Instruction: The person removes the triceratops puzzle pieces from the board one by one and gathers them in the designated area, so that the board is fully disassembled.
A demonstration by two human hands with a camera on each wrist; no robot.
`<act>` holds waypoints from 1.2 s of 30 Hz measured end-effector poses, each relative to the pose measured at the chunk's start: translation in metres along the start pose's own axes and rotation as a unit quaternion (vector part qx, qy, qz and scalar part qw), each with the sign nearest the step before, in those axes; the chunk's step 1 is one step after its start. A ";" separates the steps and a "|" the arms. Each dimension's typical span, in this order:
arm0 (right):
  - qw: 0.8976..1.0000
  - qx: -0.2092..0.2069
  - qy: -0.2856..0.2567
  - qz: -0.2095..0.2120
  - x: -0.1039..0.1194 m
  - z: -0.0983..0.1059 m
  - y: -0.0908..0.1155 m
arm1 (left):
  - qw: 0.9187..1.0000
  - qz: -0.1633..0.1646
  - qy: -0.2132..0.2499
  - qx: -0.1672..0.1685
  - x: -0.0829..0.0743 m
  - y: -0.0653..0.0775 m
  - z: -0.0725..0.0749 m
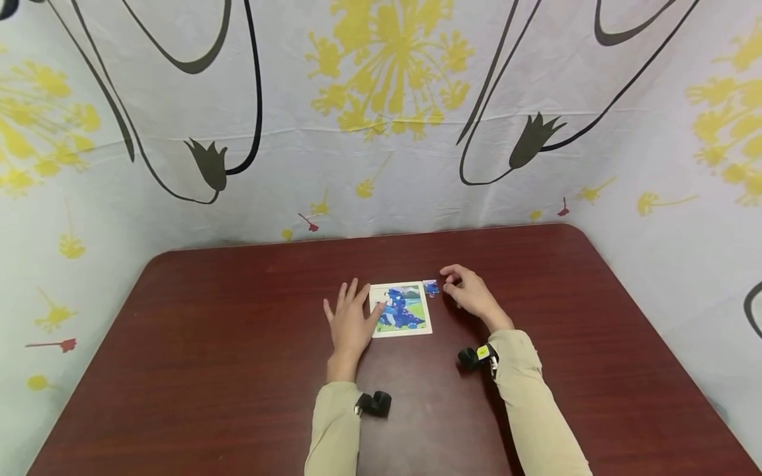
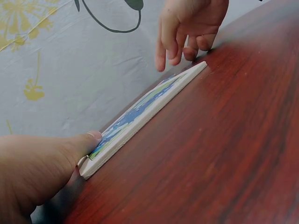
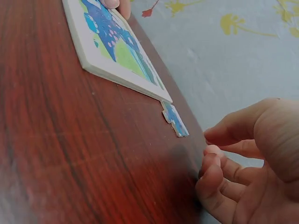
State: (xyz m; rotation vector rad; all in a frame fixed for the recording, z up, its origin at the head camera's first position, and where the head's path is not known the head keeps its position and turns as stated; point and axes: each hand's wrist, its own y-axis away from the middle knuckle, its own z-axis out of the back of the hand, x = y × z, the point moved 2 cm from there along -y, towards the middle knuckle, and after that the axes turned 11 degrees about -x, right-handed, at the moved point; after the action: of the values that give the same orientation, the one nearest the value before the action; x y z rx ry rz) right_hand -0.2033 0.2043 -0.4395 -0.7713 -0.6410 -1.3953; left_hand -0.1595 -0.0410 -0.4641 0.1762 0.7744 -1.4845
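From the head, looks forward and down, farthest back of the three, taking in the surface [image 1: 226, 370], left hand [image 1: 351, 327], right hand [image 1: 471, 294], framed puzzle [image 1: 403, 309] and patterned cloth [image 1: 280, 152] beyond. From the left wrist, looks low and tilted across the surface, close past the left hand, along the framed puzzle toward the right hand. From the right wrist, looks aslant, close beside the right hand, past the loose piece [image 3: 175, 120] toward the framed puzzle. Shares framed puzzle and both hands among all three; shares loose piece between head and right wrist.
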 end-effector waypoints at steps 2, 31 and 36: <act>1.000 -0.012 0.013 0.011 0.003 0.002 0.002 | 1.000 0.001 0.000 0.001 0.000 0.001 0.000; 0.946 0.212 0.165 0.181 0.067 -0.055 -0.004 | 1.000 -0.012 0.000 -0.006 0.001 0.001 0.000; 0.958 0.207 0.135 0.146 0.065 -0.057 -0.004 | 1.000 -0.015 0.000 -0.008 0.001 0.002 -0.001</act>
State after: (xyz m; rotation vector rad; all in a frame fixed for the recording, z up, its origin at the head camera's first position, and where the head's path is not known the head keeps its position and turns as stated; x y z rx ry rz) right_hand -0.2046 0.1199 -0.4228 -0.3162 -0.5532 -1.0227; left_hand -0.1585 -0.0410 -0.4663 0.1515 0.7920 -1.5065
